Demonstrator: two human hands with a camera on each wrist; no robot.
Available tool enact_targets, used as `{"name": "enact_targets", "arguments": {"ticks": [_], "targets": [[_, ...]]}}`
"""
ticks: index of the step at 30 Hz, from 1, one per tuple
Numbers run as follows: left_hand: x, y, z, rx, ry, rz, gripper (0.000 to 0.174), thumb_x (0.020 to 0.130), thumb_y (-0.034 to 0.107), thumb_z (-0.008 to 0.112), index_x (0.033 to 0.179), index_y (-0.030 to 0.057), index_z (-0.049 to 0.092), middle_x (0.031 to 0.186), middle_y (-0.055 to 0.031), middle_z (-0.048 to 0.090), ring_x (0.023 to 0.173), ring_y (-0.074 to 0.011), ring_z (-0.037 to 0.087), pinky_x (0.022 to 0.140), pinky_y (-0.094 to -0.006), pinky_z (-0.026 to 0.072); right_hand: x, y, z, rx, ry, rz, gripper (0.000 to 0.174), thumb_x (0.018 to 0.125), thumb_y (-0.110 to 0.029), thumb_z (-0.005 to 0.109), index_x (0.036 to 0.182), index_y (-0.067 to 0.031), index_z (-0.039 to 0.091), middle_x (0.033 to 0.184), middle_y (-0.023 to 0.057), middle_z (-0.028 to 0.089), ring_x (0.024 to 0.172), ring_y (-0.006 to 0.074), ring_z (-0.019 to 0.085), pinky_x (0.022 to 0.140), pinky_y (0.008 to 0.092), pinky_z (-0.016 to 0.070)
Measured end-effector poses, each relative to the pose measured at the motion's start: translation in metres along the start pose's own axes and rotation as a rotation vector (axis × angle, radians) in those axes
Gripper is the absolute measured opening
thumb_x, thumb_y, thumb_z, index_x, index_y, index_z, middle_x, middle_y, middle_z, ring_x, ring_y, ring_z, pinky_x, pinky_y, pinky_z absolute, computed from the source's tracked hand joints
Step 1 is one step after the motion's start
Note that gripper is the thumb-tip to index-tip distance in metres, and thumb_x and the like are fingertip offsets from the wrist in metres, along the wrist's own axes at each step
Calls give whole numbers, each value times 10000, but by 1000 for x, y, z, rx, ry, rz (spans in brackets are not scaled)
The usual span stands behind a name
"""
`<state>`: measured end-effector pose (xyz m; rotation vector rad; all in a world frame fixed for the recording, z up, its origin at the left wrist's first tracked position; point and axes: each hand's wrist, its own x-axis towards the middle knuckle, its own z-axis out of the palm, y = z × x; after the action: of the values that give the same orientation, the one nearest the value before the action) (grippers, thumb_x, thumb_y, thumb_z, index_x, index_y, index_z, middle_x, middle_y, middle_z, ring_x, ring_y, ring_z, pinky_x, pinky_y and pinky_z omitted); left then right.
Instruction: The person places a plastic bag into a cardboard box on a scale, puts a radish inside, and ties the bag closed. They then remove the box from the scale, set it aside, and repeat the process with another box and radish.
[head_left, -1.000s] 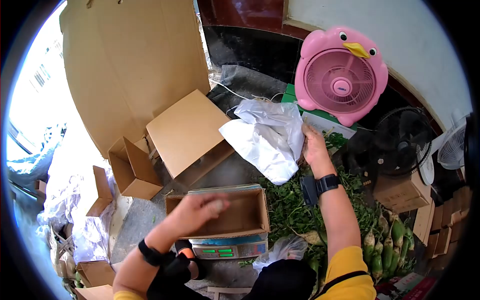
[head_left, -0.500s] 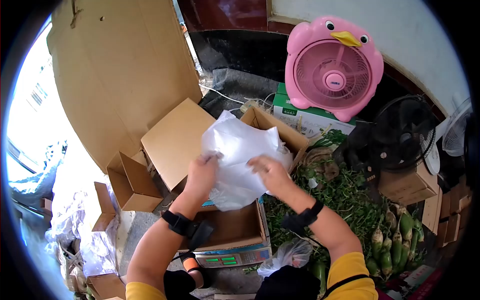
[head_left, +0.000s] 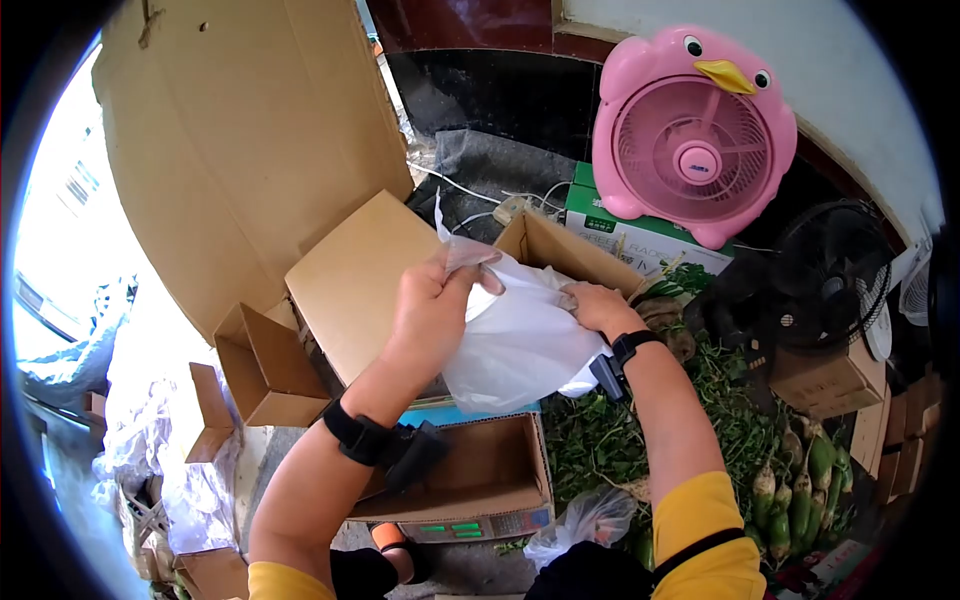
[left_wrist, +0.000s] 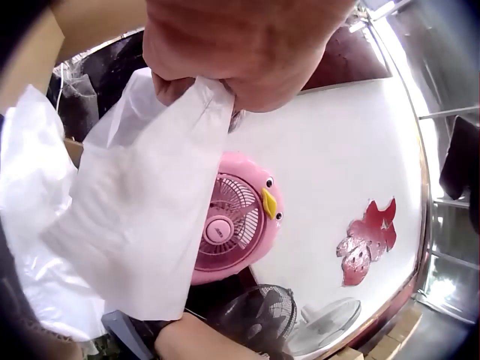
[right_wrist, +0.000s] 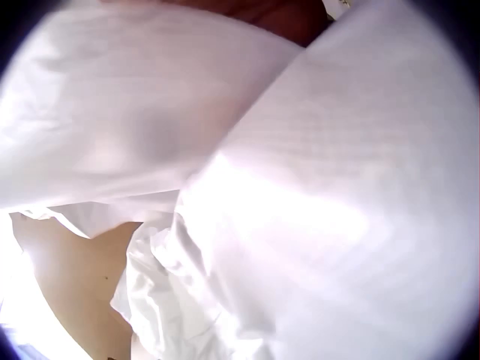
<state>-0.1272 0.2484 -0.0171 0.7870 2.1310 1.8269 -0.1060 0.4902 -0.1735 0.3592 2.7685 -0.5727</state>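
A thin white plastic bag [head_left: 520, 345] hangs between my two hands over the far side of an open cardboard box [head_left: 505, 455]. My left hand [head_left: 432, 310] pinches the bag's upper left edge between thumb and fingers. On the other side, my right hand [head_left: 600, 308] grips the bag's right edge with curled fingers. The left wrist view has the sheet [left_wrist: 142, 210] hanging down from the left hand [left_wrist: 240, 52]. White plastic [right_wrist: 322, 202] fills most of the right wrist view, hiding most of that hand. Beneath the box sits a scale [head_left: 500, 524] with green lit displays.
A closed carton [head_left: 360, 280] and an open carton [head_left: 580, 250] stand behind the bag. Leafy greens [head_left: 620, 430] and green radishes [head_left: 790, 495] lie to the right. A pink fan [head_left: 697, 140] stands on a green-and-white box [head_left: 640, 238]. Small empty cartons [head_left: 265, 365] are at the left.
My left hand has come up from over the box on the scale to the bag. The bag, first held by the right hand alone, is now stretched between both hands.
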Motion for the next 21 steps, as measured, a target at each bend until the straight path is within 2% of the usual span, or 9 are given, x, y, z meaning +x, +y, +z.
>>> {"name": "enact_targets", "arguments": {"ticks": [5,8,11,13,14,16,17,19,21], "targets": [[-7,14,-5,33,-56,87,221,902,8,401,1018,-22,587,795,-63,594,781,-121,526,806,-241,394,11,2,4,-57,-72,-3,379,843,-230,550,1221,-264,538,1247,50,509,1172,277,448,988,561,269],[-8,16,-16,40,-16,117,267,850,-61,398,1020,-17,599,753,-51,601,800,-104,538,830,-237,400,13,2,8,-114,-96,-49,380,877,-274,503,1257,-269,506,1199,43,536,1167,263,444,974,539,278],[-15,21,-22,-21,50,-17,276,835,-74,399,1016,-22,601,764,-47,603,795,-110,539,844,-241,399,14,3,9,-141,-70,-104,368,871,-273,510,1238,-268,522,1174,40,546,1156,253,439,959,537,286],[-17,23,-24,-13,34,-10,280,835,-75,399,1019,-20,601,767,-48,603,791,-107,539,839,-241,401,18,3,12,-155,-36,-164,288,842,-285,546,1124,-249,598,1113,35,578,1128,251,466,935,527,301],[-17,24,-24,-8,21,-3,283,834,-75,399,1023,-18,602,770,-49,604,786,-104,538,834,-240,404,20,3,16,-153,-37,-164,288,842,-285,546,1124,-249,598,1113,35,578,1128,251,466,935,527,301],[-18,30,-22,4,12,-16,285,837,-72,400,1028,-16,603,772,-48,605,783,-102,538,826,-236,405,26,4,27,-297,48,-216,220,830,-228,537,1031,-201,622,1060,54,606,1063,256,523,890,509,353],[-18,33,-22,14,5,-27,286,840,-70,401,1034,-14,603,775,-47,606,779,-100,537,819,-232,407,30,5,31,-294,47,-219,220,830,-228,537,1031,-201,622,1060,54,606,1063,256,523,890,509,353],[-20,37,-25,28,21,-25,286,845,-66,398,1034,-10,605,779,-44,608,770,-98,536,805,-227,409,35,11,36,-141,227,-213,175,812,-152,510,961,-149,602,1014,89,613,987,289,562,837,483,403],[-23,43,-32,52,99,-37,281,858,-56,395,1035,-5,607,792,-46,612,768,-98,540,787,-222,411,42,20,33,-147,240,-172,158,800,-123,504,929,-132,596,969,106,621,955,300,574,814,459,421]]}}
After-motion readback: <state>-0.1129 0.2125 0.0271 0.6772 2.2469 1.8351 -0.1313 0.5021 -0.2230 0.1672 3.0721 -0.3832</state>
